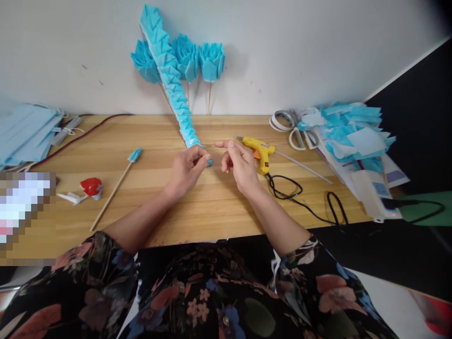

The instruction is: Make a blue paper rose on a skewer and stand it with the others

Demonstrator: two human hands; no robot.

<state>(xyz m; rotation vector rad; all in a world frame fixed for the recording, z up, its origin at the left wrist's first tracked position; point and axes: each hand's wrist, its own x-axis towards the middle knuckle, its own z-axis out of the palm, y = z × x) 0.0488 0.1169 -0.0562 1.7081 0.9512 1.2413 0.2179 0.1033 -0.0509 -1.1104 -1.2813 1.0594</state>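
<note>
Reaching over a wooden table (208, 212), a person in a dark top (219, 294) with flowers on it has both hands near the middle of the frame. At the far left is a pile of light blue masks (26, 134), and just below it a patch is blurred into big squares. Next, left of the middle, lie a shiny red piece (92, 186) and some white bits (73, 197). A thin wooden stick (112, 194) lies slanted beside them, with a small blue tip on its top end. At the top, left of the middle, three blue flowers (189, 59) stand on sticks by the pale wall (282, 47). A long blue folded strip (168, 66) slants in front of them, and its low end goes down to the left hand (189, 170). That hand is closed up small, with thumb and finger together, and a bit of blue peeks out by the fingertips. It is hard to tell if they pinch the strip. The right hand (239, 165) is just beside it, one finger pointing left and the others curled. Whether it holds anything cannot be told. Near it, on its right, lies a yellow glue gun (260, 149) with a black cord. Farther right come a tape roll (281, 121), scissors (300, 140), a heap of blue pieces (356, 125) and a white box (372, 195).
</note>
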